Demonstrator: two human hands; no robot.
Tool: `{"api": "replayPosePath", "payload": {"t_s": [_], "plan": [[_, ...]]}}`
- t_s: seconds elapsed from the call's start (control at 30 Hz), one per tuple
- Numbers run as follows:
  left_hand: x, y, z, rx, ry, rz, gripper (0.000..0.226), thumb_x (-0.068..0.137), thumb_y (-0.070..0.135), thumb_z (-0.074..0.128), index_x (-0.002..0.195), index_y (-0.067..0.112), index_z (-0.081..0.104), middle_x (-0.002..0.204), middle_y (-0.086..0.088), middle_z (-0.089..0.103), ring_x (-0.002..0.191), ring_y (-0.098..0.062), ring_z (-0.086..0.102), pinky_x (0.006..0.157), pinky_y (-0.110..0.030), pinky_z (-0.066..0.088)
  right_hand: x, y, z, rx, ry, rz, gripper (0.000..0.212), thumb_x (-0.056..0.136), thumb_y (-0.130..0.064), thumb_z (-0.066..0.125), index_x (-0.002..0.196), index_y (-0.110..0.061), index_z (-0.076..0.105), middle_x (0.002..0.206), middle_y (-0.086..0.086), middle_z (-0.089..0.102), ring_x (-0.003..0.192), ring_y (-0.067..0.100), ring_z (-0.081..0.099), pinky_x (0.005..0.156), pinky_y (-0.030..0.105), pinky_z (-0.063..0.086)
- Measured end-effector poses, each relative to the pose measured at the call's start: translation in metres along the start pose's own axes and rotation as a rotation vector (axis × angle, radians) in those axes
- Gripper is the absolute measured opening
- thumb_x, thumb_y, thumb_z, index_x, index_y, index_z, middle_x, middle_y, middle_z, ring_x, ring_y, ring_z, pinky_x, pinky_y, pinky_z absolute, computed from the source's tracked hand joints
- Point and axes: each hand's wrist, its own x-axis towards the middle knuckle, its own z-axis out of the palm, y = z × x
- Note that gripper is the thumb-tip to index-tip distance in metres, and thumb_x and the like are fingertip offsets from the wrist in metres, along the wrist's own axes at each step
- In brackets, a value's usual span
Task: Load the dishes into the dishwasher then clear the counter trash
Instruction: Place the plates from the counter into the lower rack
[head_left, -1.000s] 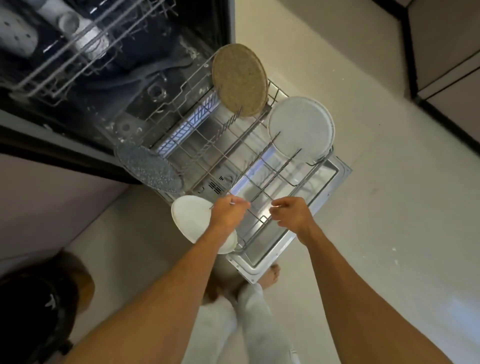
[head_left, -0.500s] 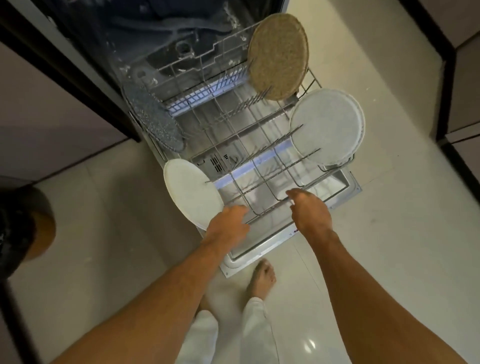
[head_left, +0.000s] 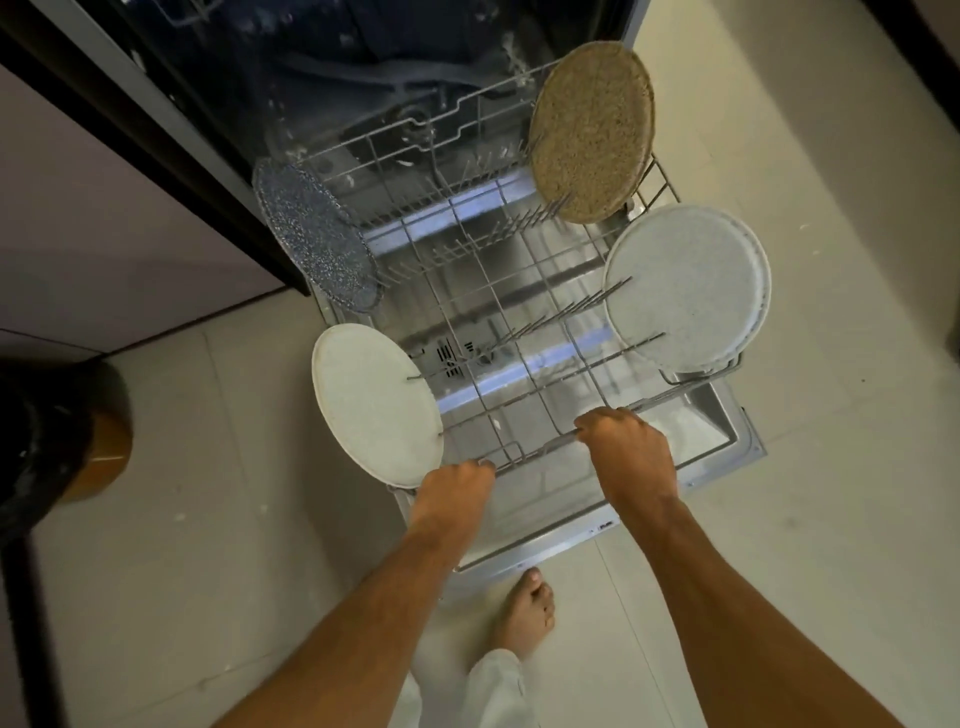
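Both of your grips are clamped on the rack's front rail (head_left: 540, 447). The left grip (head_left: 457, 486) curls over it near the left corner, just beside the lower edge of the white plate (head_left: 374, 405). The right grip (head_left: 623, 441) wraps it further along toward the right, knuckles up.

The rail lies crosswise to you, and the lower rack (head_left: 498, 291) stretches away from it, drawn fully out over the open door (head_left: 727, 431). The dishwasher tub (head_left: 363, 62) lies straight beyond the rack's far end, so the rack's long run points from your grips into the machine. That is the line a push would have to follow.

Your hands sit about level on the rail, the right a little further forward. Both forearms reach down and ahead, nearly straight, wrists bent slightly over the wire.

Four plates stand on edge at the corners: the white one front left, a blue speckled plate (head_left: 317, 234) rear left, a tan plate (head_left: 592, 130) rear right, and a pale speckled plate (head_left: 685, 286) front right. The middle tines stand bare. I judge the loading close to done, with the rack ready to slide home. Push evenly, or the rack may skew on its runners.
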Motion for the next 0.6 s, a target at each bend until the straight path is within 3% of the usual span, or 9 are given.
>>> {"api": "replayPosePath", "payload": {"t_s": [0.13, 0.27, 0.43, 0.6], "plan": [[0.019, -0.02, -0.026, 0.021, 0.068, -0.07, 0.029, 0.092, -0.003, 0.049, 0.116, 0.01, 0.057, 0.114, -0.009, 0.065, 0.103, -0.028, 0.066, 0.082, -0.038, 0.053, 0.038, -0.019, -0.028, -0.007, 0.111, -0.01, 0.017, 0.073, -0.002, 0.08, 0.084, -0.013, 0.074, 0.079, 0.005, 0.072, 0.087, 0.024, 0.066, 0.075, 0.034, 0.054], [0.041, -0.046, -0.05, 0.019, 0.146, -0.16, 0.026, 0.095, 0.005, 0.049, 0.119, 0.012, 0.056, 0.112, -0.006, 0.066, 0.101, -0.024, 0.066, 0.081, -0.036, 0.053, 0.079, -0.04, -0.047, -0.065, 0.106, -0.077, 0.02, 0.076, -0.004, 0.077, 0.094, -0.012, 0.072, 0.093, 0.007, 0.071, 0.105, 0.025, 0.058, 0.096, 0.037, 0.045], [0.07, -0.073, -0.079, 0.059, 0.181, -0.169, 0.021, 0.094, 0.003, 0.05, 0.112, 0.011, 0.058, 0.109, -0.008, 0.067, 0.101, -0.027, 0.066, 0.082, -0.035, 0.05, 0.12, -0.049, -0.065, -0.001, 0.129, -0.065, 0.01, 0.093, -0.011, 0.061, 0.098, -0.015, 0.068, 0.099, 0.004, 0.071, 0.094, 0.022, 0.065, 0.076, 0.028, 0.045], [0.093, -0.1, -0.111, 0.087, 0.237, -0.138, 0.025, 0.094, -0.001, 0.046, 0.113, 0.008, 0.06, 0.113, -0.009, 0.067, 0.103, -0.027, 0.065, 0.085, -0.035, 0.048, 0.166, -0.064, -0.086, -0.001, 0.167, -0.087, 0.014, 0.096, -0.009, 0.055, 0.098, -0.011, 0.069, 0.097, 0.009, 0.071, 0.092, 0.028, 0.068, 0.076, 0.034, 0.052]]}}
